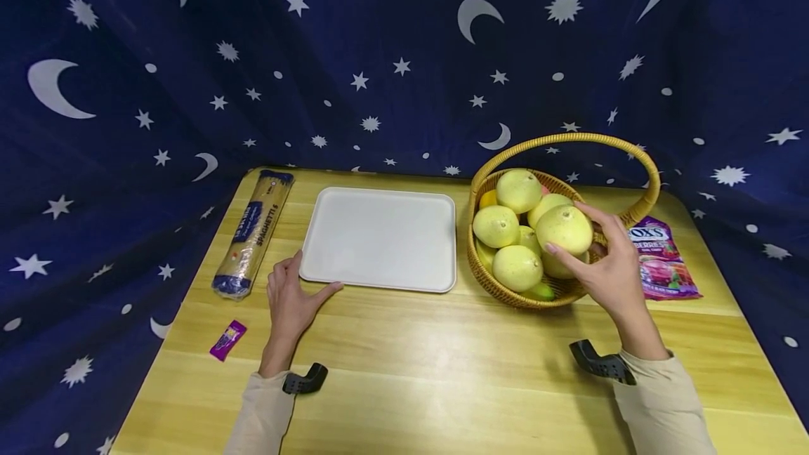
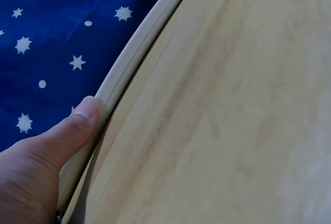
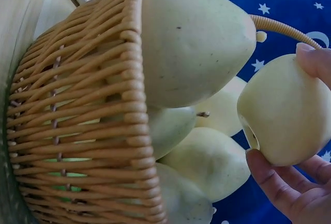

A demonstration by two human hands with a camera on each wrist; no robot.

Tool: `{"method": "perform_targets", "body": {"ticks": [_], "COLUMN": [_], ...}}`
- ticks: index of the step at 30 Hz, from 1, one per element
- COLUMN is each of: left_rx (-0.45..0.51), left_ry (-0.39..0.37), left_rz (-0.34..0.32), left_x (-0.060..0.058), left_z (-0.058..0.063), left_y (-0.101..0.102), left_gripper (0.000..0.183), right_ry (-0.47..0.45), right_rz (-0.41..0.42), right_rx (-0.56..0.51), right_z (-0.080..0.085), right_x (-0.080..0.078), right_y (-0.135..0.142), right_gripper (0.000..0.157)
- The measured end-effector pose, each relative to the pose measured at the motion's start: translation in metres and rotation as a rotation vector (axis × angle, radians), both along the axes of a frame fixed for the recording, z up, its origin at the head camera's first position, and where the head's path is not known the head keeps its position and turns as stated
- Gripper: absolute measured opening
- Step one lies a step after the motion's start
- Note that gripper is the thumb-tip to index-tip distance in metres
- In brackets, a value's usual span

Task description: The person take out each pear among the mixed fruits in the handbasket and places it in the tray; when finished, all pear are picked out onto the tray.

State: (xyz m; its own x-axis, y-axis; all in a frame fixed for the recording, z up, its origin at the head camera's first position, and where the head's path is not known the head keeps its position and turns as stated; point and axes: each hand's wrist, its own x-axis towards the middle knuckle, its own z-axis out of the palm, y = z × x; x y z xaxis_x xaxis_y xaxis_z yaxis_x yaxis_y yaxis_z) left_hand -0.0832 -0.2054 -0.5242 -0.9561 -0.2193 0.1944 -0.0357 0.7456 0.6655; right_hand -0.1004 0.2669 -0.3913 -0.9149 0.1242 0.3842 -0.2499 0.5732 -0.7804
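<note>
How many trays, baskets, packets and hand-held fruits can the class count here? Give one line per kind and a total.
Tray: 1
Basket: 1
Packets (spaghetti, large purple bag, small purple packet): 3
Fruit in right hand: 1
Total: 6

- Your left hand (image 1: 293,306) spreads, thumb (image 2: 76,129) held out from the fingers (image 1: 287,269).
- Your right hand (image 1: 612,269) grips between thumb (image 1: 569,262) and curled fingers (image 3: 270,180).
- Your forearms (image 1: 660,406) reach forward.
</note>
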Motion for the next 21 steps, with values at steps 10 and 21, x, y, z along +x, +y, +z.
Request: {"method": "perform_targets", "body": {"ticks": [10,21], "left_rx": [0.004,-0.003], "left_ry": [0.000,0.021], "left_rz": [-0.003,-0.005], "left_x": [-0.001,-0.002], "left_z": [-0.001,-0.004], "left_y": [-0.001,-0.002], "left_gripper": [0.105,0.104], "right_ry": [0.003,0.053], "right_rz": [0.030,0.128], "right_rx": [-0.031,-0.090], "right_z": [0.009,0.027], "right_x": [0.003,0.006], "right_y": [-0.008,-0.032], "right_gripper": [0.080,0.081]}}
